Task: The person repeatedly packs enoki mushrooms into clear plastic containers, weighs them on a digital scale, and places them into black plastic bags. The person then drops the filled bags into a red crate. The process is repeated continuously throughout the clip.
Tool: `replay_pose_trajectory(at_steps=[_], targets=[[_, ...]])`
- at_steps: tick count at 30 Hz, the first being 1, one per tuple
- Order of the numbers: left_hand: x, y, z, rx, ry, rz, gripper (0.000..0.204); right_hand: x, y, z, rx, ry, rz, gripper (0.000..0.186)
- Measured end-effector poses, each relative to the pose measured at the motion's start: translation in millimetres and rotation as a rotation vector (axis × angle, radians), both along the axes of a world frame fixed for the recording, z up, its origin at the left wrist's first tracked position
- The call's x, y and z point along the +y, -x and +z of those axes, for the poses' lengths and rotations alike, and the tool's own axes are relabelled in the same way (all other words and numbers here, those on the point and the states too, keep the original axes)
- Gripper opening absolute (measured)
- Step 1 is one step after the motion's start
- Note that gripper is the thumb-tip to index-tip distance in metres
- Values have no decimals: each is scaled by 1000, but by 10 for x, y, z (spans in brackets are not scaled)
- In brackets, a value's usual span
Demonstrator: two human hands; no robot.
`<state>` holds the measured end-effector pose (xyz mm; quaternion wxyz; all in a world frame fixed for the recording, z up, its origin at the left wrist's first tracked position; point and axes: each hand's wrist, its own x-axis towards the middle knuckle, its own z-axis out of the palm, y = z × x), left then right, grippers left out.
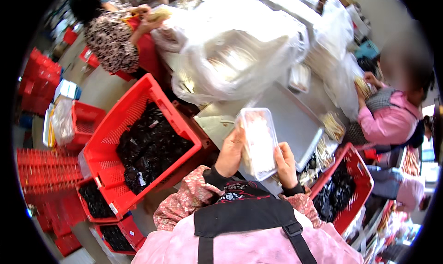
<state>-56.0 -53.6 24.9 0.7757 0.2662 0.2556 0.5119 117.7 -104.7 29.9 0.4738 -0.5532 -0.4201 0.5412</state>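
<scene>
A clear plastic tray (260, 139) with pale contents is held up in front of me, its long sides pointing towards and away from me. Glare on the top washes out what is inside. My left hand (230, 152) is closed round its left side. On the right, near the lower corner, my right hand (287, 165) grips the opposite edge. Beneath and beyond the tray lies a shallow metal pan (286, 112) on the table. Small clear trays of pale, thin-stemmed mushrooms (332, 125) stand just right of the pan.
To my left, a large red crate (99, 160) holds black plastic bags (150, 146); another red crate (367, 183) with black bags stands at right. A big translucent bag (194, 82) of trays covers the far table. Co-workers handle items at far left and right. Red crates (48, 172) stack at left.
</scene>
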Motion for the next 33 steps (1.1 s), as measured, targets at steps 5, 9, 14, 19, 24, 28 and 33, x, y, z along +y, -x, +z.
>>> replay_pose_trajectory(at_steps=[5,9,14,19,24,28,33], targets=[[49,-79,116,72,97,-38,50,0,-134,34,215,141,-11,16],[62,-36,155,182,206,-174,48,22,-457,31,842,445,82,27],[93,-28,80,217,229,-176,43,27,-625,-268,1104,577,37,35],[116,8,45,230,244,-167,36,35,-534,-338,1142,561,-6,35],[148,27,43,231,229,-163,35,57,-454,-229,1115,541,17,35],[174,62,29,233,207,-168,38,95,-425,-135,1000,530,38,33],[188,111,-6,156,320,-213,50,110,-307,147,122,266,38,22]])
